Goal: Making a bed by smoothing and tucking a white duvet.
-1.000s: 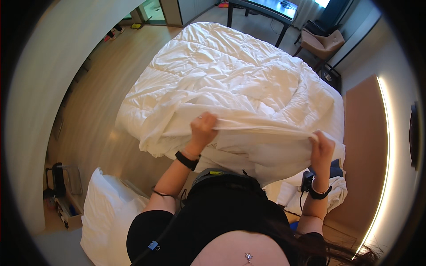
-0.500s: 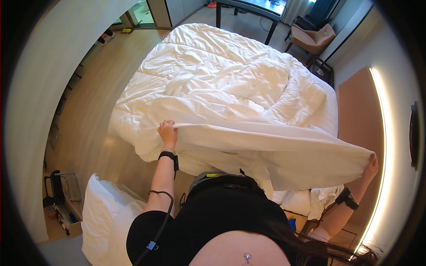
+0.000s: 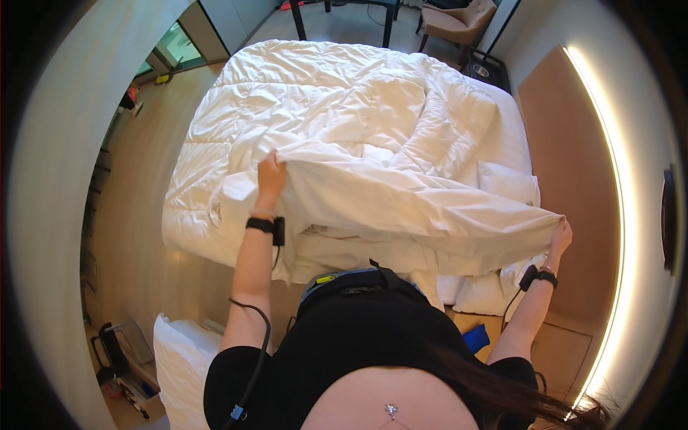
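Note:
A white sheet or duvet cover (image 3: 401,204) is stretched sideways over the near part of the bed. Its upper left edge is pinched in my left hand (image 3: 271,175), above the mattress. My right hand (image 3: 562,235) grips the opposite end, close to the headboard panel. Between the two hands the cloth sags in folds and hides what lies under it. Beyond it a rumpled white duvet (image 3: 301,97) covers the rest of the bed. One white pillow (image 3: 507,183) lies by the headboard, and another pillow (image 3: 481,295) pokes out under the cloth's near right end.
At the right is a brown headboard panel (image 3: 566,150) with a lit strip along it. A white padded bundle (image 3: 188,369) stands at my lower left, near a box of items (image 3: 136,383). A blue object (image 3: 476,338) lies beside me. A chair (image 3: 459,21) and table (image 3: 344,3) stand beyond the bed.
Both hands, still holding the cloth, have moved: the left forward and up, the right inward and forward. The pillow by the headboard has come into sight. My view has shifted.

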A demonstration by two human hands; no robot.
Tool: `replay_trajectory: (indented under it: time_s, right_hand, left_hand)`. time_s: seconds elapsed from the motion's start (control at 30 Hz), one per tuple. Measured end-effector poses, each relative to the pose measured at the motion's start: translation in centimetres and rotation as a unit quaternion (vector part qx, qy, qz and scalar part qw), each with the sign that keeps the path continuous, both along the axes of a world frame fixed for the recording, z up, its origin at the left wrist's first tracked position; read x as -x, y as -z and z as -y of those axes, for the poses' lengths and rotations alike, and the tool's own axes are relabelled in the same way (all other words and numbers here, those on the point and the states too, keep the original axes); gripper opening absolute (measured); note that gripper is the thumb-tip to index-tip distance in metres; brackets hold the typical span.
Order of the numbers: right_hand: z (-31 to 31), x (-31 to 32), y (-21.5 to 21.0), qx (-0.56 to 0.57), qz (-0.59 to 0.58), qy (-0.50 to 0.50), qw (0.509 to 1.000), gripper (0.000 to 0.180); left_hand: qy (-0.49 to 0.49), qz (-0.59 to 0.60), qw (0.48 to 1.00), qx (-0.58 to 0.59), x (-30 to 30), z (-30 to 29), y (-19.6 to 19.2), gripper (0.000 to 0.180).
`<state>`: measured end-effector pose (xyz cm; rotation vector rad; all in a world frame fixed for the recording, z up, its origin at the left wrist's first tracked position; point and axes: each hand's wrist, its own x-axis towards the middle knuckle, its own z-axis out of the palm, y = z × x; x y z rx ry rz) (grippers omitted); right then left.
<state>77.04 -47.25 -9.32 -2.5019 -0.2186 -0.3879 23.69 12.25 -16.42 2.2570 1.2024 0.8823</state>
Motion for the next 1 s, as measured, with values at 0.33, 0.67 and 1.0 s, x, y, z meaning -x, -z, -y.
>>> replay_trajectory:
  time_s: [0.33, 0.67, 1.0]
  right_hand:
    - [-8.5, 8.7, 11.9, 0.267, -0.068, 0.140, 0.951, 0.038]
    - [-28.3, 32.2, 12.2, 0.158, -0.018, -0.592, 0.790, 0.029]
    - [-32.3, 34.7, 19.0, 0.211, -0.016, -0.565, 0.797, 0.015]
  left_hand:
    - [0.002, -0.175, 0.982, -0.071, -2.0, 3.1, 4.8, 0.041]
    - [0.073, -0.290, 0.954, -0.003, 5.7, 16.3, 10.4, 0.058]
    - [-0.099, -0.396, 0.913, -0.016, 11.5, 11.2, 18.1, 0.020]
